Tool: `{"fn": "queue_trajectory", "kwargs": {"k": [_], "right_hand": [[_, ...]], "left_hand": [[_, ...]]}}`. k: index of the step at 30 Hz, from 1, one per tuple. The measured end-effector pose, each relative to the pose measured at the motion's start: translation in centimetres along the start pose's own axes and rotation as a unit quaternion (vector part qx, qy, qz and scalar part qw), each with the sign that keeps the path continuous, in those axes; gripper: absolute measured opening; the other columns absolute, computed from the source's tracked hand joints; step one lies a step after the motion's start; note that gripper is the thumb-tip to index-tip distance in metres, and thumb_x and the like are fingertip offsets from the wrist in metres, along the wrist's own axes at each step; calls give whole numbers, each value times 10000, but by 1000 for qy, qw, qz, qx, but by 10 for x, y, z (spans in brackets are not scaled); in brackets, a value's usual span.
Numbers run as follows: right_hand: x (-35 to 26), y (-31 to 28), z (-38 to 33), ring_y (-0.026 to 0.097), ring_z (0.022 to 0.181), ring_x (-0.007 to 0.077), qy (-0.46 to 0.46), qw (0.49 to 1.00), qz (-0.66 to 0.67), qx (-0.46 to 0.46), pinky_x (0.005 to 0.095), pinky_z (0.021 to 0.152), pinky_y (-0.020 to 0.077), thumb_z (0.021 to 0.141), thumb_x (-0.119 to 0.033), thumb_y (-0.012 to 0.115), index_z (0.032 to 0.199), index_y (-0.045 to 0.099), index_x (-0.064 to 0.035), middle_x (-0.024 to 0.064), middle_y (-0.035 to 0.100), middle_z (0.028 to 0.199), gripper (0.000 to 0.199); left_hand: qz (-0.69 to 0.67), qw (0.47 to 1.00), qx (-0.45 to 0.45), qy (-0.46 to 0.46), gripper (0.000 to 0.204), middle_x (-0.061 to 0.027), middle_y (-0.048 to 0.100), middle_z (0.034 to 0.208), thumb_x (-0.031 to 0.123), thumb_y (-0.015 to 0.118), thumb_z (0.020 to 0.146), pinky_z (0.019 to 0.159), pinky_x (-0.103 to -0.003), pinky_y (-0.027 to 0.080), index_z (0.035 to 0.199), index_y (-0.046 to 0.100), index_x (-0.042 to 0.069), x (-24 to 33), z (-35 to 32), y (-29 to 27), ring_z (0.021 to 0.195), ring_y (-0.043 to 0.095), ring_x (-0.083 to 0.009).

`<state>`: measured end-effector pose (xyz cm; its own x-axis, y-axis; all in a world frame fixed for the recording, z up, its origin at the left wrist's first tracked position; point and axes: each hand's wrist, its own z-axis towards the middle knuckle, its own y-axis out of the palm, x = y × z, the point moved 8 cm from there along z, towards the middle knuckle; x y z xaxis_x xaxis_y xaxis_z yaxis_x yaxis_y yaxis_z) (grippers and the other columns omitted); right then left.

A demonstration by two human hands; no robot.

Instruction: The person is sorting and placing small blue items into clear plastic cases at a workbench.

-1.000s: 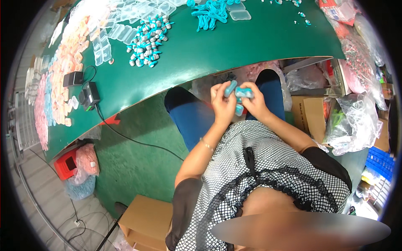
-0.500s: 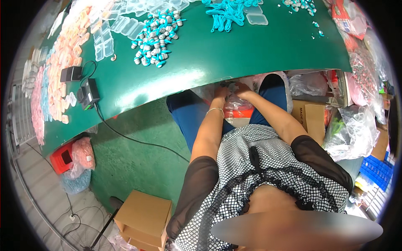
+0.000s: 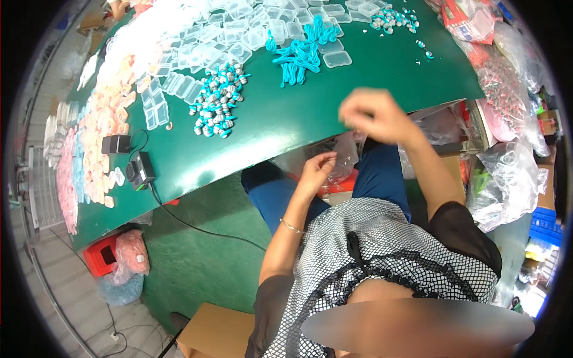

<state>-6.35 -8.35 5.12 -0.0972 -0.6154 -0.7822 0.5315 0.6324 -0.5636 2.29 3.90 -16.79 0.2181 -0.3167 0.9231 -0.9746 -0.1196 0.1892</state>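
Near frame centre, I see the left hand [image 3: 317,174] and right hand [image 3: 375,116] curled, whether gripping anything I cannot tell, striped pieces [image 3: 218,100] heaped upper left, probably for easy reach.

Right hand [image 3: 375,116] higher, loosely curled, left hand [image 3: 316,172] lower

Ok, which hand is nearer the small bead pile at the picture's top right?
Right. In view, the right hand overlaps the table, below the small bead pile; the left hand is lower, farther off, short of its edge.
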Motion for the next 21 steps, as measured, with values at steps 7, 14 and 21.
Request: {"fn": "queue_trajectory", "kwargs": {"k": [7, 14, 21], "right_hand": [[121, -66, 70, 526, 1182, 302, 148, 921, -316, 175, 501, 969, 417, 783, -440, 710, 1234, 599, -127, 97, 605, 1254, 560], [113, -61, 76, 570, 1072, 280, 175, 954, -226, 86, 434, 914, 462, 654, -432, 817, 1202, 622, -118, 113, 607, 1090, 661], [16, -29, 31, 619, 884, 230, -47, 978, -147, 137, 343, 748, 507, 794, -103, 727, 1015, 651, -48, 95, 606, 940, 240]], "left_hand": [[90, 980, -64, 163, 256, -59, 671, 1041, 58, 611, 930, 892, -266, 487, 1173, 629, -24, 138, -39, 27, 1001, 617, -131], [307, 876, 127, 349, 213, -162, 653, 899, 51, 683, 813, 705, -369, 519, 1020, 656, 12, 217, -19, 6, 785, 647, -299], [348, 774, 233, 475, 395, -134, 612, 1086, 48, 696, 776, 784, -411, 499, 1162, 612, 51, 233, 16, 9, 886, 600, -308]]}}
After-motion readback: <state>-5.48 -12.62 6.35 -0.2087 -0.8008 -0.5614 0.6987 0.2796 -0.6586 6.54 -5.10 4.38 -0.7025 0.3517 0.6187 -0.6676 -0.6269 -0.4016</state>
